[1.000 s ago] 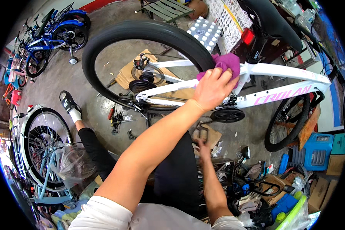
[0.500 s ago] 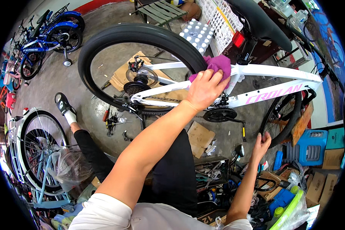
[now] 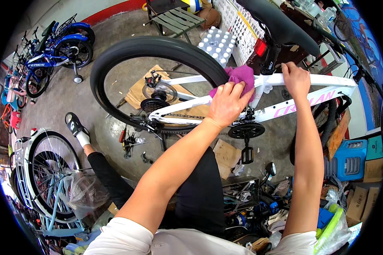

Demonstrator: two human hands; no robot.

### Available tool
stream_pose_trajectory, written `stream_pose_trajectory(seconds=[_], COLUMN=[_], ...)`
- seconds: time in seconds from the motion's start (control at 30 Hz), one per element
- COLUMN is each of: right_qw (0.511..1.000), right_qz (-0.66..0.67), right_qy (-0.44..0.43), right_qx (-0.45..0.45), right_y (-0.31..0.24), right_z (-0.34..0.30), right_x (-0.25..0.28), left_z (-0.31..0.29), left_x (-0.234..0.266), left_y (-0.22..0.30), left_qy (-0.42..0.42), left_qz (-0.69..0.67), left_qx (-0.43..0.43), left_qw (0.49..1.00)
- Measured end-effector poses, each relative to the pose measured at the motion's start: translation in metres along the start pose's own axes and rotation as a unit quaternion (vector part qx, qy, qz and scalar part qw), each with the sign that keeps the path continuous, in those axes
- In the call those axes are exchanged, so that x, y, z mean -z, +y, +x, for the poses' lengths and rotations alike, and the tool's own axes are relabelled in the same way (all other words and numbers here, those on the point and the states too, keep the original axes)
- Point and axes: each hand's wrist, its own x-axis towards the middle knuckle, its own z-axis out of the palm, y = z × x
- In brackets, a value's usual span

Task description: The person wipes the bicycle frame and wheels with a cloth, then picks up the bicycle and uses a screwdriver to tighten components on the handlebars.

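Both hands are up at the white bicycle (image 3: pixel 266 113), which stands crosswise right in front of the person. The left hand (image 3: pixel 228 103) is closed round a bunched purple cloth (image 3: pixel 242 76), held where the bicycle's thin rear tubes meet its seat tube, just beside the rear tyre (image 3: pixel 157 46). The right hand (image 3: pixel 296 80) lies over the top tube (image 3: pixel 332 80), fingers bent; from where I'm standing I can't tell whether it grips the tube or only rests there.

It's a glossy frame, bright white, with pink lettering along the down tube. Nearly everything else on it is black: the broad tyre, the saddle (image 3: pixel 285 29), the chainring (image 3: pixel 242 130) and the pedal (image 3: pixel 247 155) hanging beneath. A red light (image 3: pixel 260 47) sits below the saddle.

On the bicycle's far side, brown cardboard (image 3: pixel 134 94) lies on the floor, and a pack of white-capped bottles (image 3: pixel 217 46) stands beyond the tyre. Hand tools (image 3: pixel 130 141) lie on its near side, close to the rear wheel.
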Motion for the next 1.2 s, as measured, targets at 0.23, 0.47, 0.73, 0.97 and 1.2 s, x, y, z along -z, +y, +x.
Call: stream_pose_trajectory(seconds=[0.23,0.47,0.73,0.97,1.2], right_qw=[0.999,0.998,0.997,0.996,0.995], right_qz=[-0.049,-0.054,-0.075,-0.088,-0.078], right_qy=[0.002,0.020,0.005,0.015,0.038], right_qx=[0.012,0.020,0.015,0.027,0.040], right_y=[-0.008,0.001,-0.002,0.005,0.011], right_z=[-0.001,-0.002,0.001,0.001,0.001], right_x=[-0.006,-0.013,-0.016,-0.017,-0.025], left_z=[-0.007,-0.007,-0.011,-0.052,-0.059], left_x=[-0.001,-0.003,0.010,0.049,0.053], left_y=[-0.005,-0.001,-0.014,-0.030,-0.031], left_qy=[0.024,0.027,0.066,0.088,0.087], left_qz=[0.010,0.000,-0.058,-0.129,-0.097], left_qx=[0.017,0.041,0.054,0.113,0.240], left_qw=[1.000,0.999,0.995,0.981,0.962])
